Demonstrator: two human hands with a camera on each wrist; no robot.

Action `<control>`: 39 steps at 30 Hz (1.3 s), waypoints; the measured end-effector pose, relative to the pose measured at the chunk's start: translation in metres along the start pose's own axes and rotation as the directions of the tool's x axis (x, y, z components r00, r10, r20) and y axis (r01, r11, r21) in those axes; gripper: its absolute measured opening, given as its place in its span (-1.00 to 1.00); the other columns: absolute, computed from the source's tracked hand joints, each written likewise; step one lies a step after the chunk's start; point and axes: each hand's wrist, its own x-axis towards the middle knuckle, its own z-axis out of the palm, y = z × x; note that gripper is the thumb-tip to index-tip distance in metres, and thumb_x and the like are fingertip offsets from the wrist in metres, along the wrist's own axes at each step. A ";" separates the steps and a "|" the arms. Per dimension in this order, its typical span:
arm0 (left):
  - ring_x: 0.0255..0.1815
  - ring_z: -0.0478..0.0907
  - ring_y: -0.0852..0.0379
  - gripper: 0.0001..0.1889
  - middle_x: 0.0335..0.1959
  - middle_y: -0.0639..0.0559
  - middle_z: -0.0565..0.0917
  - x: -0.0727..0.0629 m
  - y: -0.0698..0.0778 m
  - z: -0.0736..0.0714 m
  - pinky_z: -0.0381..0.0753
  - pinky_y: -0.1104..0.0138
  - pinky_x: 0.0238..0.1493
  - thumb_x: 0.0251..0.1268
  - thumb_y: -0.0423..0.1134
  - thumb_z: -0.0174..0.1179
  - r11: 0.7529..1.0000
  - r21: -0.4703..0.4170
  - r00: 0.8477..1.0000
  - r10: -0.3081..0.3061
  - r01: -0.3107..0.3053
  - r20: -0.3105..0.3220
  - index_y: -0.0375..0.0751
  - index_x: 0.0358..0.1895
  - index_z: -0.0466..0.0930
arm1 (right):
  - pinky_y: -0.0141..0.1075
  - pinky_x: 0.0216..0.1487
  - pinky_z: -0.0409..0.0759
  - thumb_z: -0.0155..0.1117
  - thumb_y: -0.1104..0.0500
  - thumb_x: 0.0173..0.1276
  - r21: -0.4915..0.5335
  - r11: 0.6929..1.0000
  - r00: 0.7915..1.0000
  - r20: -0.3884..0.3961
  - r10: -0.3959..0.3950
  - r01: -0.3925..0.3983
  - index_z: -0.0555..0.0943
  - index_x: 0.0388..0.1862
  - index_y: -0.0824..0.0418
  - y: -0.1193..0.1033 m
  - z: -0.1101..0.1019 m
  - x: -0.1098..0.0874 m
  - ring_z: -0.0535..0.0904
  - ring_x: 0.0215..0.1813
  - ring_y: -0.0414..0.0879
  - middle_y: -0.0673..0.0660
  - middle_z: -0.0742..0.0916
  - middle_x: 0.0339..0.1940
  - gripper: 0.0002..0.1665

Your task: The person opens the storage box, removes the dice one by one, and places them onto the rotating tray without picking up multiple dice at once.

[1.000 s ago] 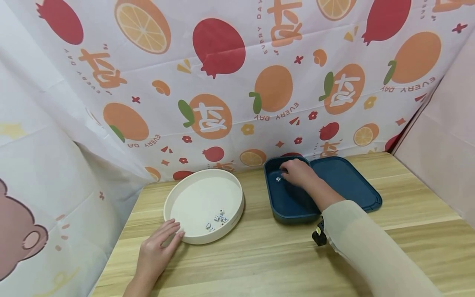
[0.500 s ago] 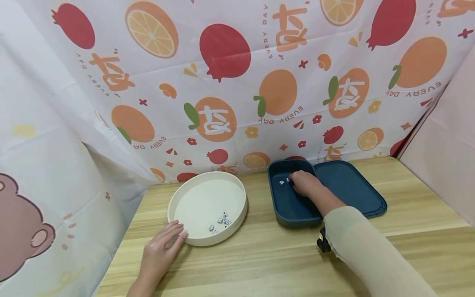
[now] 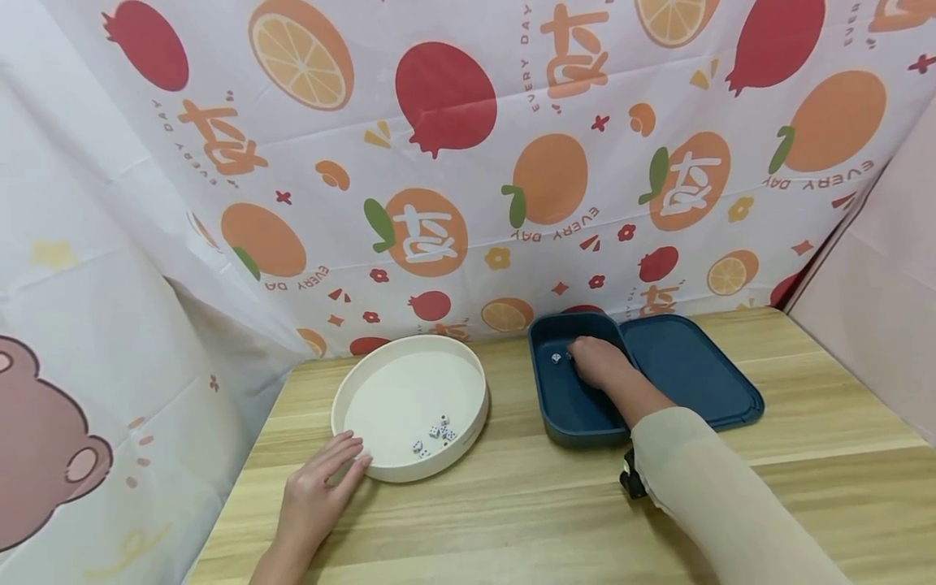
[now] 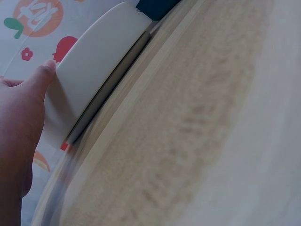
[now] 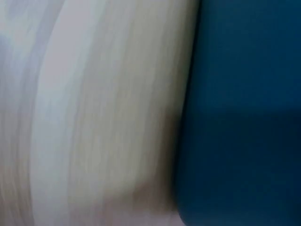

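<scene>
My left hand [image 3: 314, 491] rests on the near-left rim of a round cream tray [image 3: 409, 382], its fingers fairly straight. The left wrist view shows the thumb [image 4: 42, 75] against the tray's wall [image 4: 99, 61]. Several small white dice [image 3: 444, 431] with dark pips lie inside the tray, towards its near right. Over at the dark blue box [image 3: 578, 418], my right hand [image 3: 600, 361] reaches inside with curled fingers and pinches a die [image 3: 569, 356], mostly covered by the fingertips. Just left of it, another die [image 3: 556, 358] lies on the box floor.
A matching blue lid [image 3: 691, 370] lies flat against the box's right side. Both containers stand on a wood-grain table [image 3: 497, 504], near a fruit-printed cloth [image 3: 475, 203] hanging behind. The right wrist view shows only the blurred box side [image 5: 240, 117] and tabletop.
Over the second, my right hand has lowered into the box and its fingers have closed at a die. A second die there is now in sight. The left hand stays at the tray.
</scene>
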 end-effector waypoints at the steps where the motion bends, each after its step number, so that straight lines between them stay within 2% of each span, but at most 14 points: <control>1: 0.05 0.69 0.14 -0.73 -0.21 -0.10 0.79 0.000 0.000 0.000 0.41 0.62 0.31 -0.15 -0.37 0.51 1.000 0.001 1.000 0.003 -0.003 -0.002 -0.27 -0.26 0.78 | -0.02 0.04 0.70 0.08 0.25 0.50 0.008 1.000 1.000 -0.007 0.009 -0.009 0.67 -0.06 0.24 -0.001 0.000 0.000 0.63 -0.12 0.04 0.21 0.72 -0.11 -0.77; 10: 0.08 0.66 0.20 -0.73 -0.21 -0.10 0.79 0.000 -0.003 0.001 0.39 0.63 0.31 -0.16 -0.38 0.52 1.000 -0.009 1.000 -0.008 0.008 0.023 -0.27 -0.26 0.78 | -0.09 -0.19 0.70 0.14 0.22 0.45 0.011 0.998 0.998 0.004 0.066 -0.066 0.70 -0.30 0.20 -0.003 -0.001 0.001 0.57 -0.34 -0.01 0.15 0.72 -0.31 -0.80; 16: 0.11 0.64 0.27 -0.74 -0.21 -0.11 0.79 0.000 -0.003 0.000 0.40 0.63 0.31 -0.14 -0.38 0.51 1.000 -0.013 1.000 -0.007 0.007 0.019 -0.28 -0.26 0.77 | -0.09 -0.17 0.71 0.11 0.24 0.46 -0.017 0.997 0.996 0.046 0.080 -0.079 0.70 -0.20 0.26 -0.007 -0.002 0.006 0.56 -0.35 0.00 0.17 0.72 -0.28 -0.79; 21: 0.08 0.67 0.18 -0.74 -0.21 -0.11 0.79 0.001 -0.002 0.001 0.41 0.63 0.30 -0.14 -0.37 0.51 1.000 -0.013 1.000 0.000 0.000 0.018 -0.27 -0.26 0.78 | -0.12 -0.17 0.70 0.08 0.26 0.46 -0.051 0.995 0.991 0.090 0.095 -0.091 0.68 -0.16 0.27 -0.011 -0.007 0.010 0.56 -0.36 0.01 0.17 0.72 -0.28 -0.78; 28: 0.05 0.69 0.09 -0.73 -0.19 -0.10 0.79 0.004 -0.005 0.001 0.40 0.63 0.31 -0.12 -0.36 0.52 1.000 0.005 0.999 -0.014 0.014 0.031 -0.27 -0.25 0.77 | -0.08 -0.10 0.74 0.10 0.28 0.45 -0.086 0.994 0.992 0.099 0.077 -0.069 0.68 -0.19 0.26 -0.017 -0.017 0.015 0.59 -0.34 0.01 0.19 0.74 -0.25 -0.81; 33: 0.06 0.68 0.09 -0.73 -0.18 -0.10 0.79 0.004 -0.005 0.000 0.39 0.63 0.32 -0.11 -0.36 0.52 0.999 0.008 0.999 -0.034 0.034 0.042 -0.28 -0.24 0.77 | -0.09 -0.04 0.74 0.12 0.26 0.47 -0.088 0.993 0.989 0.115 0.092 -0.083 0.68 -0.17 0.24 -0.022 -0.019 0.016 0.59 -0.32 0.02 0.18 0.74 -0.25 -0.82; 39: 0.03 0.70 0.06 -0.73 -0.20 -0.09 0.79 0.002 -0.003 0.003 0.41 0.61 0.31 -0.13 -0.36 0.52 1.000 -0.015 1.000 -0.002 0.003 0.005 -0.26 -0.25 0.78 | -0.03 0.03 0.71 0.06 0.24 0.51 -0.030 0.989 0.980 0.132 0.149 -0.146 0.65 -0.05 0.27 -0.022 -0.017 0.011 0.59 -0.23 0.05 0.22 0.73 -0.12 -0.77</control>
